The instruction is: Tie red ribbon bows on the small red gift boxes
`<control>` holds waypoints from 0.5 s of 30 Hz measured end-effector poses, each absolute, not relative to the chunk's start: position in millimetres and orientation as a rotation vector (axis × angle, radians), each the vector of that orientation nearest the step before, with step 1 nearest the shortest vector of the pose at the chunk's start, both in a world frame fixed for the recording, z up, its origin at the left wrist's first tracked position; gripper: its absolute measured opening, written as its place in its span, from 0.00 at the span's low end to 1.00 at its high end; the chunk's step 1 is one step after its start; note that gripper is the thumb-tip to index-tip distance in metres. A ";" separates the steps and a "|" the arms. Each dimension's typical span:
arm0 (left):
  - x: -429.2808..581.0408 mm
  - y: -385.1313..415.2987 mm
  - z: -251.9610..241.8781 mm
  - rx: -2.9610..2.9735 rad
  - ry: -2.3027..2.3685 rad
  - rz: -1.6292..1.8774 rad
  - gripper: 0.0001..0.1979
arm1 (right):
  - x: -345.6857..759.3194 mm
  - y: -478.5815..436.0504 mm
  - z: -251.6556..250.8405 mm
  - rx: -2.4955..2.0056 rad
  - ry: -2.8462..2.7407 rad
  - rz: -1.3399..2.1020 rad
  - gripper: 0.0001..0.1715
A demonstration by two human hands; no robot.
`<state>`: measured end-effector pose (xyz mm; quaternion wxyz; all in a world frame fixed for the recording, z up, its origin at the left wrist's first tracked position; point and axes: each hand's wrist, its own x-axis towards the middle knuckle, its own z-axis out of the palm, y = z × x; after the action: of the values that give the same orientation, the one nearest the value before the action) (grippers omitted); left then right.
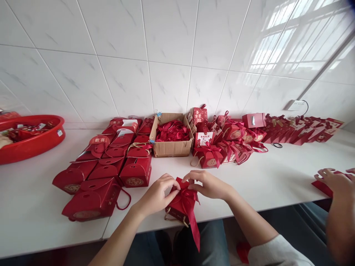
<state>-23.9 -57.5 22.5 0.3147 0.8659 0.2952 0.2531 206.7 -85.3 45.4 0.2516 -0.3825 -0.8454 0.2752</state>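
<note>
A small red gift box (176,207) with a twisted cord handle stands at the table's front edge. Across its top lies a red satin ribbon (190,218), one long tail hanging down over the front edge. My left hand (163,190) pinches the ribbon at the knot from the left, thumb and index finger together. From the right, my right hand (206,184) has its fingers curled closed on the ribbon's other side. The exact grip points are partly hidden by the fingers.
Red gift boxes (107,168) fill the left; a cardboard box (172,149) of ribbons stands behind my hands. Ribboned boxes (212,159) and a row of red boxes (299,129) extend right. A red basin (33,147) is far left. Another person's hands (337,181) hold red card at right.
</note>
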 end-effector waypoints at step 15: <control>-19.2 -49.6 27.1 2.205 0.737 0.410 0.05 | 206.9 -87.4 43.3 -0.933 -2.669 0.373 0.29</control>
<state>-19.2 -49.6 27.1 0.3805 0.8638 0.2887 0.1607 206.9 -87.4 43.3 0.1445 -0.3239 -0.9260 0.1293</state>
